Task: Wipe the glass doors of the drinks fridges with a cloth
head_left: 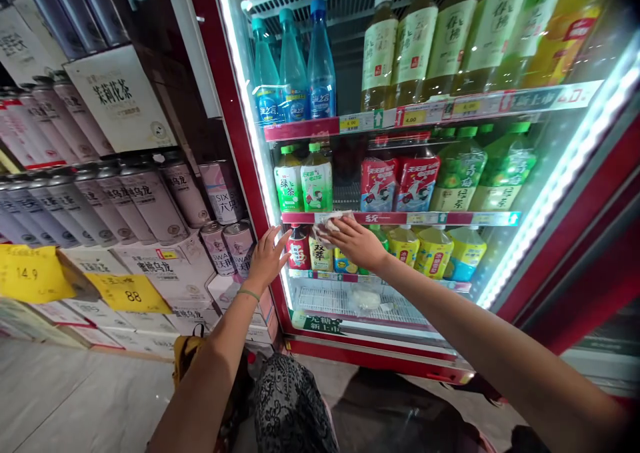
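My right hand [359, 245] presses a crumpled white cloth [325, 231] against the left part of a red shelf-edge strip [465, 219] in a lit drinks cooler. My left hand [267, 261] rests by the cooler's left frame, fingers spread, with nothing in it. Just above the cloth stand green-labelled tea bottles [317, 183]. Below it, my right hand and the cloth partly hide a row of small drink bottles, among them a red-labelled bottle [299, 251] and a cream-labelled bottle [321, 256].
Taller bottles [415, 46] fill the upper cooler shelf. On the bottom wire rack [320, 299] lies a whitish bundle [366, 299]. Stacked cans [145, 199] and boxes [120, 99] stand left, with yellow price signs [127, 294]. Near my knees is a yellow-brown bag [187, 356].
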`<state>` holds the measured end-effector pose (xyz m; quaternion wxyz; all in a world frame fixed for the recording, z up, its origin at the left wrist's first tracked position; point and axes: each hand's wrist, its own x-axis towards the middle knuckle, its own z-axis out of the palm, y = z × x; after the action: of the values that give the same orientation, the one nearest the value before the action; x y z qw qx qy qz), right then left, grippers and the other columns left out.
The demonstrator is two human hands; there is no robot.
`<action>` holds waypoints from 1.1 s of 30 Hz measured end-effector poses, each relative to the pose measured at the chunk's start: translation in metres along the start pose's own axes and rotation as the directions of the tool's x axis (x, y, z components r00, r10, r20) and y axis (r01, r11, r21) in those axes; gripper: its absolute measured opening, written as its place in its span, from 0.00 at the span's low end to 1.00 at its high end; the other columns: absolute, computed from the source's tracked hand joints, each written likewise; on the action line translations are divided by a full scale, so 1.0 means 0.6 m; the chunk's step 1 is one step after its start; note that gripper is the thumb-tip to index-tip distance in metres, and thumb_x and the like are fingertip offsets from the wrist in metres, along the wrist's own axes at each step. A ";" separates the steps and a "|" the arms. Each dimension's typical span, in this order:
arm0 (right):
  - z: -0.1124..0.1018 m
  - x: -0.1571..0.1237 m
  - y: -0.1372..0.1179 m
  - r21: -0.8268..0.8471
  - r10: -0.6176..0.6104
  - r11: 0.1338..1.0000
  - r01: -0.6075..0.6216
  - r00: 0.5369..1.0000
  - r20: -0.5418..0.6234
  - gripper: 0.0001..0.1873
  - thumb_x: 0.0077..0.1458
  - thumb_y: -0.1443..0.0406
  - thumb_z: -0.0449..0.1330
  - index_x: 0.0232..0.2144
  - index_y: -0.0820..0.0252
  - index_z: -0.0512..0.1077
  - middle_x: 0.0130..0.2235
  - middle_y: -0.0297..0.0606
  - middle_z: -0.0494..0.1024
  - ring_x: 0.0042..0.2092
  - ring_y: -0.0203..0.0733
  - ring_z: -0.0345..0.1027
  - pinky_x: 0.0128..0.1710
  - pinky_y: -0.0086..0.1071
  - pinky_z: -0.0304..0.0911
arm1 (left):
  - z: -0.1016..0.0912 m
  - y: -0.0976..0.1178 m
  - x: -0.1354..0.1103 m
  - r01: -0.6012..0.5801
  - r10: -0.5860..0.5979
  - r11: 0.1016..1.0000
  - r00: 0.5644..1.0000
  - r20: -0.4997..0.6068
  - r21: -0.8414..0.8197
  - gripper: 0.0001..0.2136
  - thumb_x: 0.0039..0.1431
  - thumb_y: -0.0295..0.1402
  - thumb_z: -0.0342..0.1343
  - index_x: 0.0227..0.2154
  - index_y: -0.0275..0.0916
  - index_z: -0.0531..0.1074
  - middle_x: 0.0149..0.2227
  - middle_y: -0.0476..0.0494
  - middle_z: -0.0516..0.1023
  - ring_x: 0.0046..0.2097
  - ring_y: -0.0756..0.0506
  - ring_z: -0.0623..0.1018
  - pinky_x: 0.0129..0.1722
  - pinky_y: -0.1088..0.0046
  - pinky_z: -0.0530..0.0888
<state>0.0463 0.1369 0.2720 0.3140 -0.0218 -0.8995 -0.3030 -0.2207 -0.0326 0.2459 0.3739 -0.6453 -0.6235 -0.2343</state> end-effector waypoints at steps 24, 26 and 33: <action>-0.008 0.058 -0.031 0.052 -0.180 0.983 0.179 0.983 0.022 0.25 0.69 0.73 0.51 0.63 0.50 0.66 0.66 0.38 0.71 0.61 0.44 0.69 0.56 0.40 0.72 | 0.013 0.036 -0.055 0.172 -0.174 0.968 0.985 0.006 -0.183 0.26 0.64 0.24 0.51 0.65 0.40 0.63 0.61 0.33 0.68 0.64 0.36 0.70 0.64 0.52 0.72; -0.029 0.062 -0.016 0.056 -0.121 0.991 0.120 0.992 0.024 0.19 0.71 0.70 0.50 0.57 0.53 0.72 0.63 0.42 0.74 0.57 0.45 0.72 0.50 0.40 0.74 | 0.015 0.052 -0.042 0.155 -0.163 0.967 0.986 -0.022 -0.204 0.26 0.65 0.25 0.51 0.65 0.41 0.63 0.61 0.33 0.67 0.64 0.36 0.69 0.65 0.52 0.72; -0.033 0.024 0.026 0.115 0.039 0.993 -0.028 0.994 -0.100 0.19 0.71 0.69 0.48 0.53 0.60 0.77 0.64 0.44 0.73 0.67 0.51 0.63 0.62 0.49 0.68 | 0.015 0.084 -0.025 0.179 -0.191 0.956 0.981 -0.030 -0.233 0.25 0.65 0.26 0.51 0.65 0.42 0.61 0.62 0.33 0.65 0.66 0.35 0.67 0.65 0.48 0.71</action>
<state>0.0492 0.1364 0.3008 0.3654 -0.0034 -0.8975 -0.2470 -0.1744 -0.0319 0.2193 0.2896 -0.6166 -0.6399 -0.3556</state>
